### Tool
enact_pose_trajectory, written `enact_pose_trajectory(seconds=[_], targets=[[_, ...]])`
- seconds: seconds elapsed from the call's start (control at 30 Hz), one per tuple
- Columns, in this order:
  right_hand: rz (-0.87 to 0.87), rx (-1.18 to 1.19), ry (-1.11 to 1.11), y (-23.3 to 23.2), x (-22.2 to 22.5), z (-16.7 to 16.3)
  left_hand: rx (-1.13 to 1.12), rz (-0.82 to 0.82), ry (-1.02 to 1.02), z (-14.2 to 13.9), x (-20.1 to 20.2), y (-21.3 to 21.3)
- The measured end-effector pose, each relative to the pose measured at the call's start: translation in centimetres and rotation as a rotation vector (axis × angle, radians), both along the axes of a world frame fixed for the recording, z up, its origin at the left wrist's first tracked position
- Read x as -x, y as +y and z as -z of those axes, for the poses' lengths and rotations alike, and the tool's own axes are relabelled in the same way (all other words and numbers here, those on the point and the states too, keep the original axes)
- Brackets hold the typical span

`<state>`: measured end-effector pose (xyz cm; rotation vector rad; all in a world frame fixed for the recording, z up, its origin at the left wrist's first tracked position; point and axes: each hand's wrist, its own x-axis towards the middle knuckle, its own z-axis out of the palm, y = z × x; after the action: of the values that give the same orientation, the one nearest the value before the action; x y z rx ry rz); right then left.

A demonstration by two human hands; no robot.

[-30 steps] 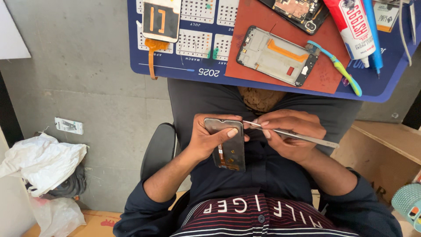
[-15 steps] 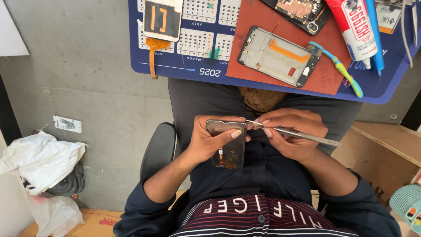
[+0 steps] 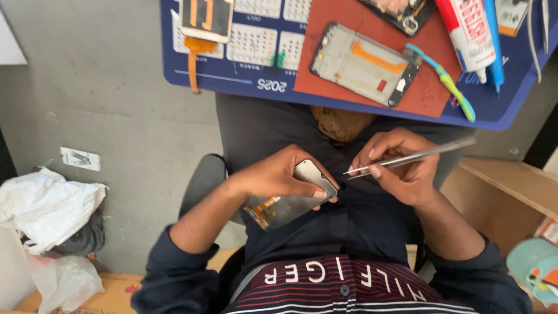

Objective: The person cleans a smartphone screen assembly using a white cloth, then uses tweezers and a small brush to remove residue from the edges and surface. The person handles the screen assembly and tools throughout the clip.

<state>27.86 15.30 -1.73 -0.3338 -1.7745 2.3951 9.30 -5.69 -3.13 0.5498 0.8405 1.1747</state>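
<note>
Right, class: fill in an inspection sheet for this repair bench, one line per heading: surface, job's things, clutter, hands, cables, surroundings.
Surface: blue mat with a red-brown pad on it.
Job's things: phone panel, an orange flex strip showing; metal tweezers, tips close beside the panel's corner, contact unclear.
Clutter: open phone frame, toothbrush, glue tube, small display part.
Hands: left hand grips the panel; right hand pinches the tweezers.
Cables: thin wire at the mat's right edge.
Surroundings: grey concrete floor, white plastic bags, wooden shelf.

Blue mat (image 3: 232,75) under red pad (image 3: 349,17)
</note>
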Motion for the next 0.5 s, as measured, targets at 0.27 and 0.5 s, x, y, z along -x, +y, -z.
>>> enact_pose_trajectory(seconds=[0.27,0.5], targets=[[-0.017,0.109,-0.165,-2.4,-5.1,3.4,0.057,0.183,-0.056,2.6,-2.1,0.3],[0.014,0.155,-0.184,-3.9,-6.3,4.6,0.047,0.196,0.010,2.9,-2.4,0.2]])
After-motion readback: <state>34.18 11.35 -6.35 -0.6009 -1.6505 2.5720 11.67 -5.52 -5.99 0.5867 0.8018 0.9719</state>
